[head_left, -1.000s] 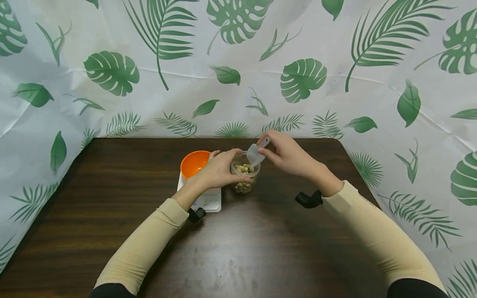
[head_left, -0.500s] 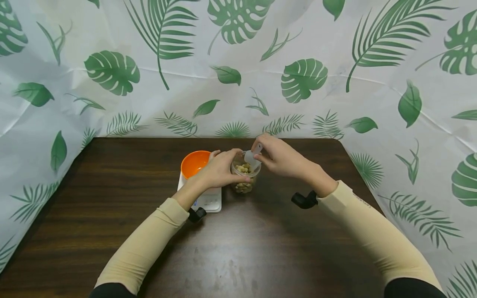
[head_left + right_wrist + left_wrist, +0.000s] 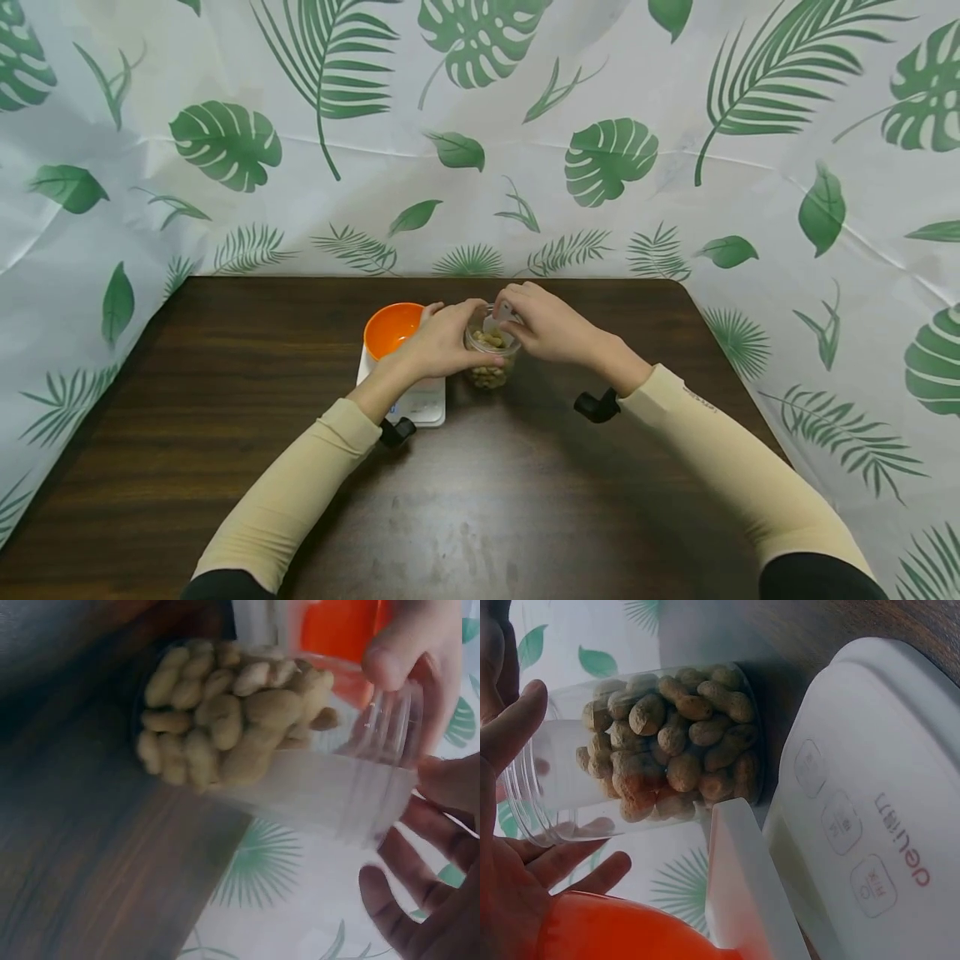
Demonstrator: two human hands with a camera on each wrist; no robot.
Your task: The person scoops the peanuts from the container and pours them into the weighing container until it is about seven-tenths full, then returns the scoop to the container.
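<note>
A clear jar (image 3: 512, 357) partly filled with unshelled peanuts (image 3: 682, 742) stands upright on the table. My left hand (image 3: 442, 342) grips it near the rim, thumb on the near side and fingers behind. At the opposite side of the mouth, my right hand (image 3: 551, 327) pinches the handle of a translucent white scoop (image 3: 501, 315). The scoop's blade reaches down inside the jar, as the right wrist view shows, and touches or lies close to the upper peanuts; its tip is hidden among them.
Left of the jar, an orange bowl (image 3: 390, 329) sits on a white kitchen scale (image 3: 423, 408), and my left forearm crosses over the scale. The dark wooden table (image 3: 480, 500) ends at a leaf-patterned curtain (image 3: 525, 200) behind.
My right hand has moved left and down, carrying the scoop from above the jar's mouth to deeper inside it. The left hand stays put on the jar.
</note>
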